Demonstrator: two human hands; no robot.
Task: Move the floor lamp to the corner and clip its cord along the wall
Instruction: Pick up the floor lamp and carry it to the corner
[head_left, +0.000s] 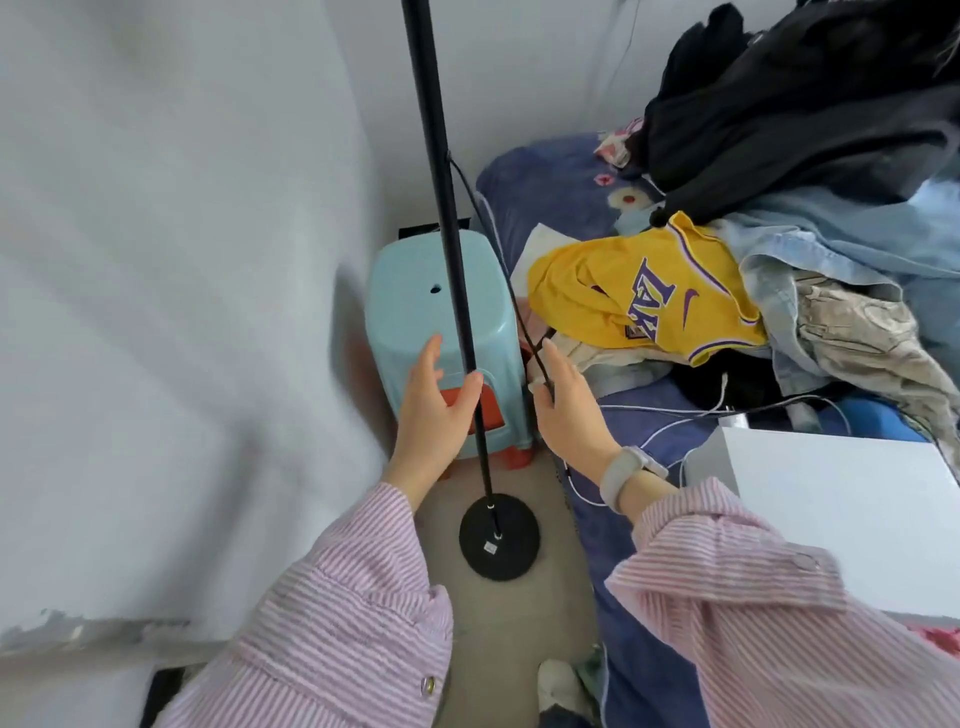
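The black floor lamp's pole (441, 208) rises from a round black base (500, 538) on the floor between the wall and the bed. My left hand (434, 415) is spread just left of the pole, thumb touching it, fingers not closed around it. A thin black cord (506, 280) leaves the pole high up and slants down to my right hand (569, 410), which pinches it between thumb and fingers. A pale watch band is on that wrist.
A light blue plastic stool (415, 312) stacked on an orange one stands in the corner behind the pole. The bed (550, 182) at right carries a yellow jersey (644, 291), dark clothes, white cables and a white box (841, 514). The grey wall (182, 260) fills the left.
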